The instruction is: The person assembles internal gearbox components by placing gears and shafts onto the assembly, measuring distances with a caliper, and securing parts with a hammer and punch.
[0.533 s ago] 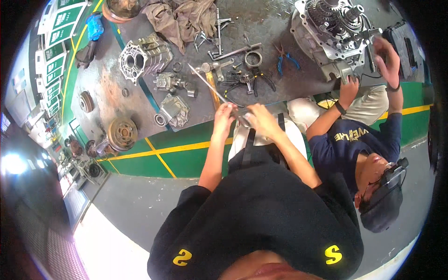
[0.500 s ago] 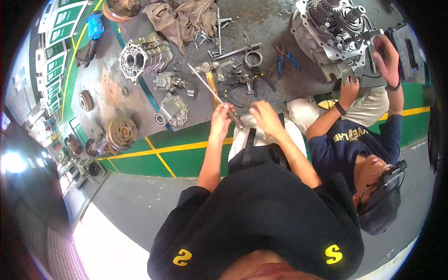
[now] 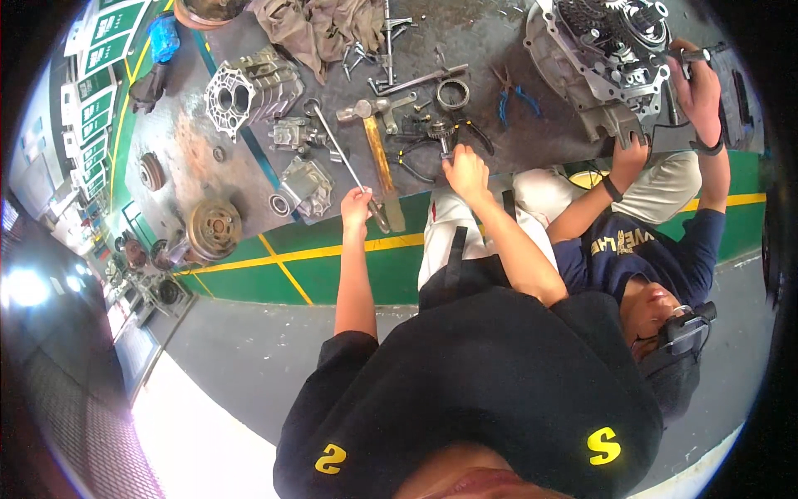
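Observation:
My left hand (image 3: 357, 206) is closed around a long thin metal rod (image 3: 337, 150) near the bench's front edge. The rod slants away to the upper left, and its thicker lower end sticks out past my fingers. My right hand (image 3: 467, 175) has its fingers closed at the near end of a small geared shaft (image 3: 442, 137). Beside that shaft lie black-handled pliers with yellow marks (image 3: 476, 135). A hammer with a worn yellow handle (image 3: 376, 154) lies between my hands.
Metal housings (image 3: 253, 91), a round gear ring (image 3: 453, 94), blue-handled pliers (image 3: 514, 98) and a brown cloth (image 3: 320, 33) lie on the bench (image 3: 179, 116). At right, a co-worker's hands (image 3: 698, 96) are at a large open gearbox (image 3: 598, 62). A disc (image 3: 214, 230) sits at the left edge.
My left hand has moved left and slightly down with the rod. My right hand has reached forward to the geared shaft. The co-worker's upper hand has shifted slightly at the gearbox.

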Available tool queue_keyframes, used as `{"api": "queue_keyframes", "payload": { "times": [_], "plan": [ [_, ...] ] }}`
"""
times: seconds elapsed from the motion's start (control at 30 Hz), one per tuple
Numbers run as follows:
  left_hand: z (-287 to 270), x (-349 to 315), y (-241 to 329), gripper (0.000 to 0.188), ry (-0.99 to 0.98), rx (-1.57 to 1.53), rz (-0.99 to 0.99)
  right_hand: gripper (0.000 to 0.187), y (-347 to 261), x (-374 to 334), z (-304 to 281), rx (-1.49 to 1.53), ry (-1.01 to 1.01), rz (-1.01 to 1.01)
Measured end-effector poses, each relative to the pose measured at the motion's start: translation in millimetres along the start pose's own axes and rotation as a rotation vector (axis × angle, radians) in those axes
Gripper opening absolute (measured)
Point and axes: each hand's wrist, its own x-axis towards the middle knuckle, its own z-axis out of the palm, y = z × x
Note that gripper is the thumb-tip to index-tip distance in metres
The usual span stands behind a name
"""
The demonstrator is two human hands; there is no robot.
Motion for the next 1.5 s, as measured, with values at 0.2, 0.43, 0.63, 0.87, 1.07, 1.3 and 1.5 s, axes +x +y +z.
{"api": "queue_keyframes", "payload": {
  "times": [0.2,0.43,0.63,0.87,1.07,1.3,1.5],
  "plan": [
    [11.0,25.8,0.1,0.019,0.217,0.374,0.173,0.028,-1.4,2.2,16.6,0.023,0.169,-0.131],
    [18.0,41.7,6.6,0.026,0.325,0.594,0.234,0.035,-12.5,30.7,16.1,0.124,0.072,0.028],
    [17.6,44.0,-0.9,0.027,0.295,0.547,0.23,0.032,8.1,20.3,-31.4,0.825,-0.431,0.253],
    [19.6,59.4,-6.7,0.026,0.295,0.594,0.261,0.027,3.8,19.8,-36.0,0.606,-0.28,-0.083],
    [23.7,57.4,-1.2,0.026,0.28,0.547,0.335,0.031,-15.2,35.5,-14.3,0.382,-0.136,0.076],
    [38.2,57.8,-5.2,0.038,0.282,0.643,0.234,0.046,-12.4,6.4,-19.5,0.428,0.049,-0.039],
    [39.9,53.1,5.1,0.034,0.277,0.679,0.223,0.047,20.0,-0.2,-36.2,0.33,0.031,0.072]
  ]
}}
